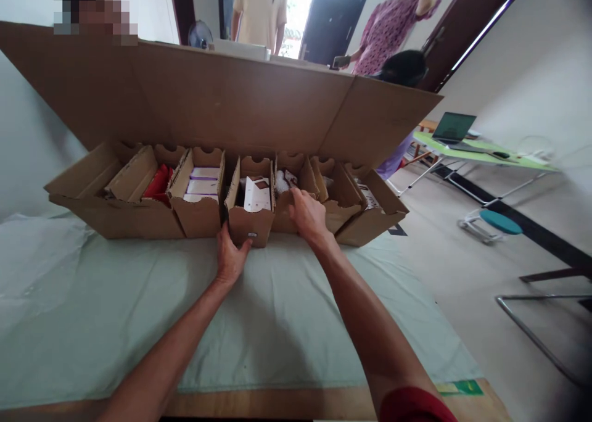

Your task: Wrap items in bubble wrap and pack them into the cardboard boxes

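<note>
Centre bin [245, 224]: A narrow, open-topped cardboard bin stands mid-frame, its front face a little lower in the picture than its neighbours', its long axis running up the frame, away from the person.
Left hand [232, 255]: The nearer of the two, against the bin's lower front, thumb and fingers apart; whether it grasps or merely steadies cannot be told.
Right hand [309, 215]: Right of centre, fingers curled at the front rim of the right-hand neighbour bin [281, 220]; hidden fingertips leave its hold unclear.
White cardboard piece [257, 200]: Inside the centre bin, up and right from the left hand.
</note>
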